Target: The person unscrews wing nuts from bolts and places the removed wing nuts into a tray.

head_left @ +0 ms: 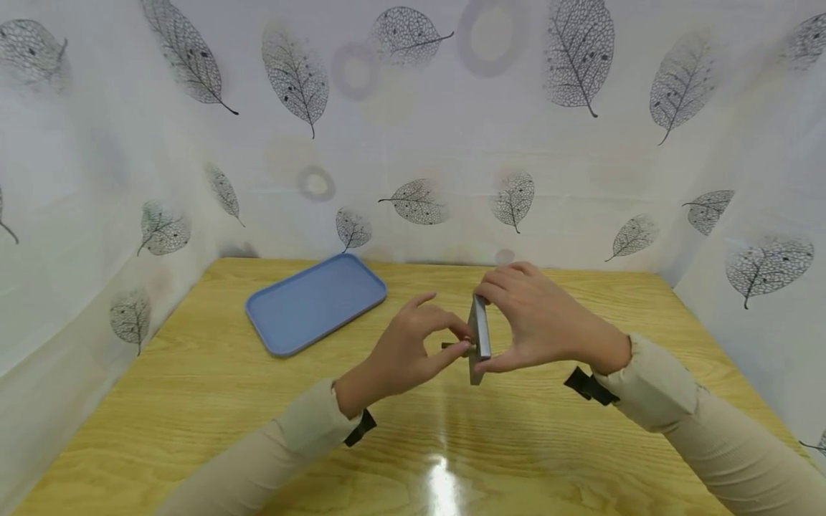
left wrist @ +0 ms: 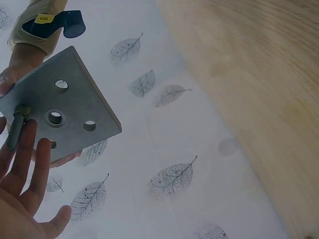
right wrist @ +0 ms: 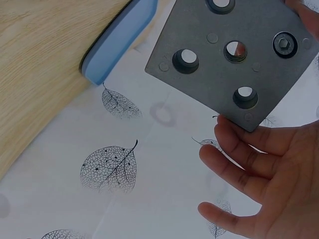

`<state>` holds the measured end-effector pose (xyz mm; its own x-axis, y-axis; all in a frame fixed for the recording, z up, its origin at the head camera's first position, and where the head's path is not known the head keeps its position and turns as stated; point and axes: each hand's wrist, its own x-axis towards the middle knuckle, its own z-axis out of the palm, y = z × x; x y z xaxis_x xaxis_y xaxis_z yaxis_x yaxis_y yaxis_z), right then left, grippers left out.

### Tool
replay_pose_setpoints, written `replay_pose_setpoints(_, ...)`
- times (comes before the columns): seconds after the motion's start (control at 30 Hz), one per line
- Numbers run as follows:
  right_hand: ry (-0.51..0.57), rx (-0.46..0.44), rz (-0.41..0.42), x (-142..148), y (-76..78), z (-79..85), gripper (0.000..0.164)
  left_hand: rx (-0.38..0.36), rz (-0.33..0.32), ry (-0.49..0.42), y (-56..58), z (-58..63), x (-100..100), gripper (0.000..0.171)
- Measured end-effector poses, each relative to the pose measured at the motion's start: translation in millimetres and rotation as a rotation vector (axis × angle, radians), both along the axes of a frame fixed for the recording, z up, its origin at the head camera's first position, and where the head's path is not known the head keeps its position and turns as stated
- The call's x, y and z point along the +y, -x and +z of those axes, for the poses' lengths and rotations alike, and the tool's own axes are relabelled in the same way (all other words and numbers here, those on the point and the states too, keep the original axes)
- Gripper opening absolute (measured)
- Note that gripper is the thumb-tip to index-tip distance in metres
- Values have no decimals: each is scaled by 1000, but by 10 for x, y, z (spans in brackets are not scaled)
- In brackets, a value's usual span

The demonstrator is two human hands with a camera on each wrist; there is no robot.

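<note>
Upright above the table stands a square metal plate (head_left: 481, 322), its edge toward the head camera. My right hand (head_left: 545, 319) grips it by opposite edges, between thumb and fingers. Several round holes pierce the plate, seen in the right wrist view, and a hex-socket bolt head (right wrist: 284, 44) is sunk in one corner hole. Out of the other face sticks the bolt shank (left wrist: 16, 132), with a brass-coloured nut (left wrist: 23, 109) close against the plate. My left hand (head_left: 403, 347) pinches at that nut with thumb and index finger; its other fingers stay loosely spread.
A blue rectangular tray (head_left: 316, 304) lies at the back left of the wooden table (head_left: 213, 401). A white curtain with leaf prints (head_left: 413, 143) hangs behind and along both sides. Dark straps are on both wrists.
</note>
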<state>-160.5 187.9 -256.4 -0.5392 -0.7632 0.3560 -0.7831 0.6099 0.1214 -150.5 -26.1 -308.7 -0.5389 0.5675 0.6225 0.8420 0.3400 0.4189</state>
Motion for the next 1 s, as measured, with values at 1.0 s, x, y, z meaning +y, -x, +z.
replay_pose_setpoints(1.0, -4, 24, 18, 2, 15, -28, 82, -25, 62, 65, 37, 33, 9, 6)
